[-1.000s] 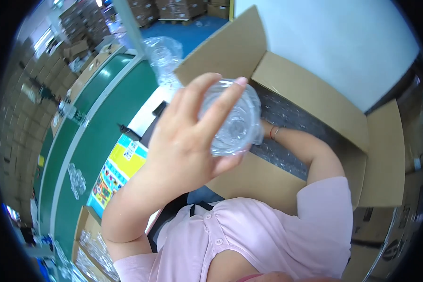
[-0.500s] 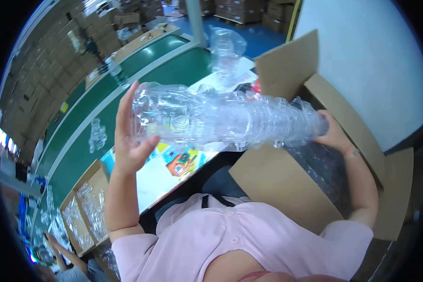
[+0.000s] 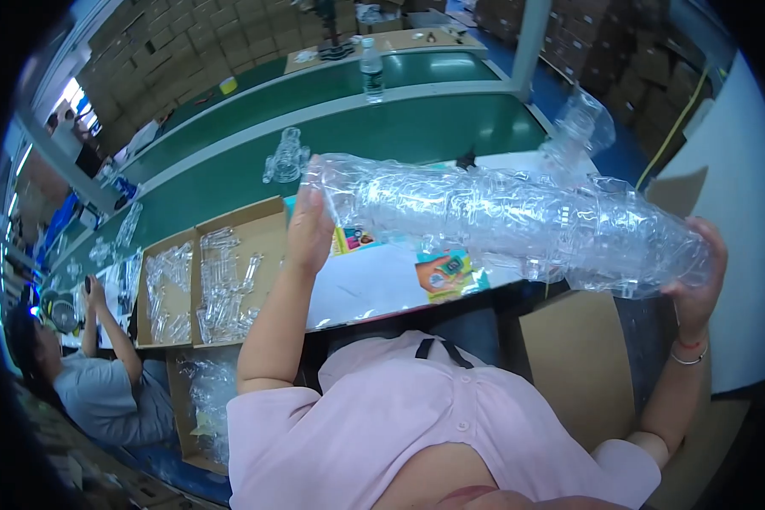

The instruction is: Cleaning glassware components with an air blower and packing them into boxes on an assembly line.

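Between my two hands a long stack of clear moulded plastic shells [image 3: 501,221] is held sideways above the work table. My left hand [image 3: 312,229] presses against its left end, thumb in front. At the other end, the fingers of my right hand [image 3: 699,272] wrap round the narrower tip. Light glares off the crinkled plastic, so single shells are hard to make out. Beneath lie a white sheet [image 3: 361,289] and a colourful printed card [image 3: 449,276].
Left of the table, cardboard trays [image 3: 197,280] hold several clear plastic parts. Behind run green belts [image 3: 433,119] with a water bottle [image 3: 371,72] and a clear piece [image 3: 287,155]. An open carton [image 3: 578,348] stands at my right. A co-worker [image 3: 102,365] sits far left.
The view has swung left, bringing the trays and the co-worker further in. The stack stays in both hands; its right end now tilts lower and has come away from above the carton.
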The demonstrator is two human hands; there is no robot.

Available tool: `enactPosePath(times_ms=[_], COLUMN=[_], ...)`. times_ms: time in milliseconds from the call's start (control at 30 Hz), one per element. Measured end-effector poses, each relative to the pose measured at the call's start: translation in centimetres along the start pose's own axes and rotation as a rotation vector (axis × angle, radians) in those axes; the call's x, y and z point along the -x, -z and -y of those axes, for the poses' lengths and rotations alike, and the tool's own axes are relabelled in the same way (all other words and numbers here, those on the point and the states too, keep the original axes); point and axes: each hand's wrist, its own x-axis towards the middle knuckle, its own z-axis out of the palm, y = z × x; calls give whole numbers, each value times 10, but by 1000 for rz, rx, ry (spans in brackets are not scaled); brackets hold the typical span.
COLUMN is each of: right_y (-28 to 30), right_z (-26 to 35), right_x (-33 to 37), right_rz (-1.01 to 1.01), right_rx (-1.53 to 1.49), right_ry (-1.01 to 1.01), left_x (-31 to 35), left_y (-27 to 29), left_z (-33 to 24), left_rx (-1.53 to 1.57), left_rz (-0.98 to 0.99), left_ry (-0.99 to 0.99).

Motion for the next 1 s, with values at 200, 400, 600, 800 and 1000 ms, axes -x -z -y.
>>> enactPosePath(times_ms=[200, 400, 600, 800, 1000], right_y=[-77, -184, -245, -280, -258], right_z=[60, 129, 134, 133, 172], right_x=[-112, -227, -277, -287, -285], right_rz=[-151, -101, -164, -267, 95], right_rx=[-192, -109, -154, 223, -121], right_ry=[13, 86, 78, 354, 151], left_x=[-1, 0, -4, -27, -56], left_y=[76, 119, 110, 94, 29], left_z=[50, 106, 102, 43, -39], left_rx=[-250, -112, -296, -496, -560], left_rz=[-148, -181, -364, -213, 115], left_ry=[639, 915, 659, 4, -167])
